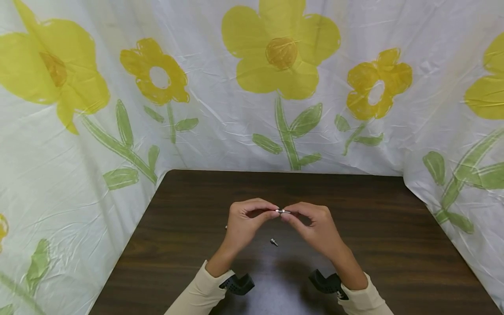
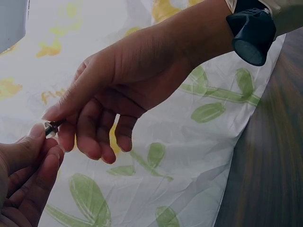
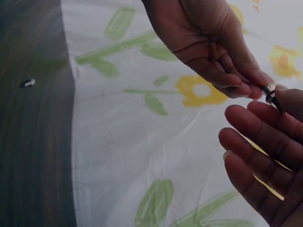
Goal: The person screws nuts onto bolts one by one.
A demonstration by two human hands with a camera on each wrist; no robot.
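Note:
Over the middle of the table, a small shiny metal piece [image 1: 282,211], like a bolt with a ringed middle, is held level between both hands. My left hand [image 1: 242,223] pinches its left end between thumb and forefinger. The right hand [image 1: 320,227] pinches the other end the same way, its remaining fingers loosely bent in the left wrist view. Fingertips cover both ends of the metal piece [image 2: 50,128], so its exact kind cannot be told. Below the hands lies a second small metal piece [image 1: 274,242], with a wider head and a thin shank, untouched on the table.
The dark wood-grain table [image 1: 189,197] has a white curtain [image 1: 212,131] with yellow flowers around its back and sides. A tiny light-coloured item [image 1: 226,227] shows beside the left hand, mostly hidden. Black wrist cameras [image 1: 239,284] sit at both cuffs.

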